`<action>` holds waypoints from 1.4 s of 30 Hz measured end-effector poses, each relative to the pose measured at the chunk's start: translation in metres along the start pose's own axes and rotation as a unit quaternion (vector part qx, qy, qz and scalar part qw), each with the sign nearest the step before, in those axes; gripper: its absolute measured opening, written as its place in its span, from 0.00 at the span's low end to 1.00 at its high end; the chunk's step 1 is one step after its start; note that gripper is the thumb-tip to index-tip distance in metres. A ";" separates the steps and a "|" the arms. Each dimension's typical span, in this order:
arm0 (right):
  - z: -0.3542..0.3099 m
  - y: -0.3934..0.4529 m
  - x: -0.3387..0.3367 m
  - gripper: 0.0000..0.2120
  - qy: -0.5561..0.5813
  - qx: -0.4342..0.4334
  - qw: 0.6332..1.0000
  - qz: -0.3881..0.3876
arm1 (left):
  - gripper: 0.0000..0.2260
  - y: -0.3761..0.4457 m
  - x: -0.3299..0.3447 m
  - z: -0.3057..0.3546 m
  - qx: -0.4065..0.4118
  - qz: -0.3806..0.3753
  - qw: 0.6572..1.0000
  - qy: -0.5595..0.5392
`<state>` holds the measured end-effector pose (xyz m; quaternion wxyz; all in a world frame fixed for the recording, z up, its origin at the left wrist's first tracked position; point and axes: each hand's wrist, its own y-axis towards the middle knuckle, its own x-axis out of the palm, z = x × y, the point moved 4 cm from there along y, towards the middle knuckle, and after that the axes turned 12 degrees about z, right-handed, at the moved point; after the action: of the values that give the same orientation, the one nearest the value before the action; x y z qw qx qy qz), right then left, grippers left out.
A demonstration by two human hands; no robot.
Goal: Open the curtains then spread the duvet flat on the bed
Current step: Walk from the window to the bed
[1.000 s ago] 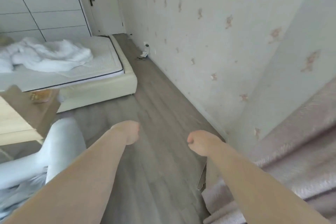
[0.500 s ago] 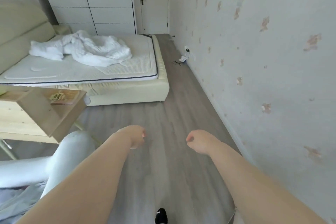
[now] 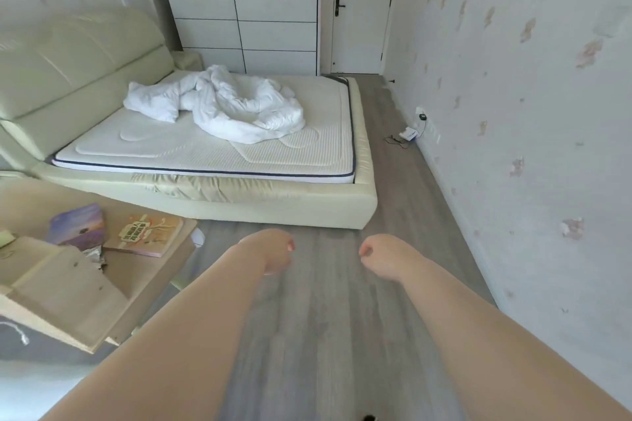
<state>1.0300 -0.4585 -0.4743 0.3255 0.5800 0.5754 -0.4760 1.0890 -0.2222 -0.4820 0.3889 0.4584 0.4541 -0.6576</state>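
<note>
— What was off to the left of her hands as she stood there?

— A wooden desk [image 3: 113, 284], its corner jutting toward the left hand [image 3: 273, 251], with two books [image 3: 147, 234] lying flat near that edge. I'd say that corner was the thing to mind; it stood just beside her left forearm.

— And the hands themselves?

— Both were out in front over bare floor [image 3: 328, 318], apart from each other. The left was loosely curled and held nothing. The right hand [image 3: 383, 256] was much the same, fingers tucked in, empty. To my eye they hung like that because there was nothing yet to take hold of.

— Where was the duvet?

— Well beyond both hands, up and a little left of them, heaped in a twisted white bundle [image 3: 219, 106] toward the head of the bed [image 3: 273, 208]. It sat wholly on the mattress, nothing trailing over the side. The nearest long edge of the bed ran across just ahead of her knuckles.

— Room to work?

— To the right of the right hand a floor strip ran between the bed's foot and the wall [image 3: 513, 147], with a small charger [image 3: 410, 133] and cord by the skirting. The curtains weren't in sight, so I couldn't tell how they stood.
</note>
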 end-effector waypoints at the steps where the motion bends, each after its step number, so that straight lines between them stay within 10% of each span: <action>1: -0.009 0.037 0.000 0.14 -0.003 -0.012 1.000 -0.001 | 0.20 0.026 -0.006 -0.014 -0.014 0.002 1.000 -0.002; 24: -0.310 0.640 0.044 0.17 -0.057 -0.250 0.956 -0.141 | 0.21 0.424 -0.132 -0.344 -0.328 -0.026 0.942 -0.067; 42: -0.564 0.930 0.119 0.11 -0.146 -0.285 0.920 -0.227 | 0.20 0.655 -0.216 -0.632 -0.346 -0.035 0.931 -0.109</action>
<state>2.0254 -0.0111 -0.5542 0.4404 0.2404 0.7490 -0.4327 1.9148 0.2142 -0.5389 0.5471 0.2046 0.6245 -0.5185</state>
